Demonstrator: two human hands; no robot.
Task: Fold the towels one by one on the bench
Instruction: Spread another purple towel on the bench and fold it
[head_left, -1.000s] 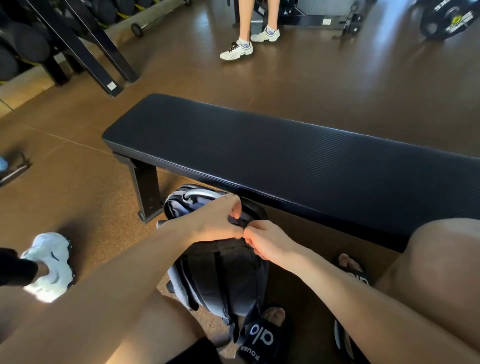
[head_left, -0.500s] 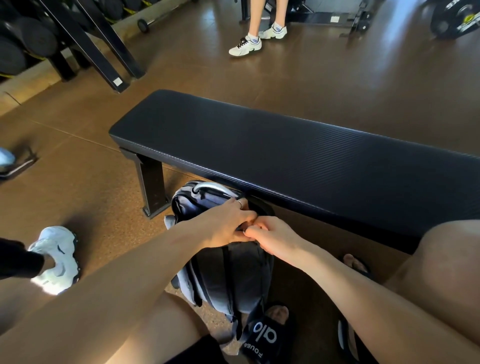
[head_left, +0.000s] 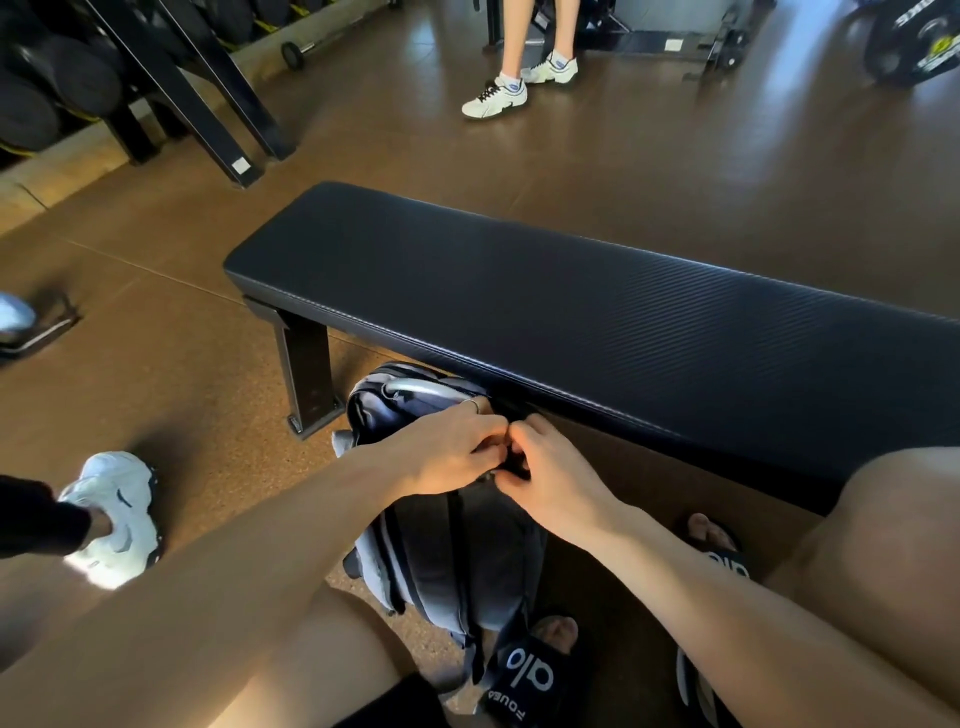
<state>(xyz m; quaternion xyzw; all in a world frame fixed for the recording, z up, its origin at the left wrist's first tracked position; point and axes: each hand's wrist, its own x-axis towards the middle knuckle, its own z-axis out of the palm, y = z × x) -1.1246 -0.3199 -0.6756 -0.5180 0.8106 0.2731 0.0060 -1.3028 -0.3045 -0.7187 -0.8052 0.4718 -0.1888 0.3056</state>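
The left hand (head_left: 447, 452) and right hand (head_left: 550, 473) are meeting, both pinching something small and dark atop the grey fabric backpack (head_left: 447, 561), standing at six o'clock of the black padded bench (head_left: 597, 322). Towels are not showing.

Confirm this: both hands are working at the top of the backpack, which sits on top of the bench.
Not quite. Both hands, left and right, are at the top of the backpack, but the head view shows it on the floor against the bench.

The black slide sandal (head_left: 527, 675) strap reads "alo".
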